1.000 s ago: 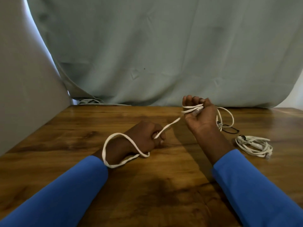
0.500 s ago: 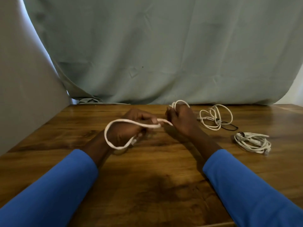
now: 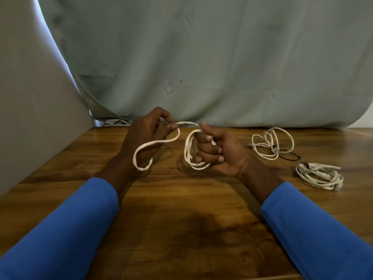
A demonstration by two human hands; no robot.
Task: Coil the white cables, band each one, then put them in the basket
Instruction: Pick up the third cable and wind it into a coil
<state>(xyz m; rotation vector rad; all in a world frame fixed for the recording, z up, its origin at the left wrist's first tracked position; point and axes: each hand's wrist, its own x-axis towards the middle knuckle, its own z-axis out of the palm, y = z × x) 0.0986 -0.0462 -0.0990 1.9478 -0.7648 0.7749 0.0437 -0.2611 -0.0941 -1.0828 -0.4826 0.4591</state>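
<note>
Left hand: raised above the wooden table, back of the hand toward the camera, wrist bent slightly inward. Thumb and forefinger pinch the white cable at its upper run; the other fingers curl loosely behind. From the pinch a long slack loop drops across the front of the hand and hangs beside the wrist, just above the tabletop.

Right hand: held at about the same height, palm turned toward the camera, all four fingers clenched round several turns of the same cable. The gathered coil hangs on the hand's inner side. The thumb stands up, its tip against the short strand that bridges the two hands.

Both forearms, in blue sleeves, reach forward over the table.

On the table to the right lie two further white cables, well apart from the hands — a loose coil with a black band lying against it, and nearer the camera a tighter bundle. A grey-green curtain hangs behind the far edge.
</note>
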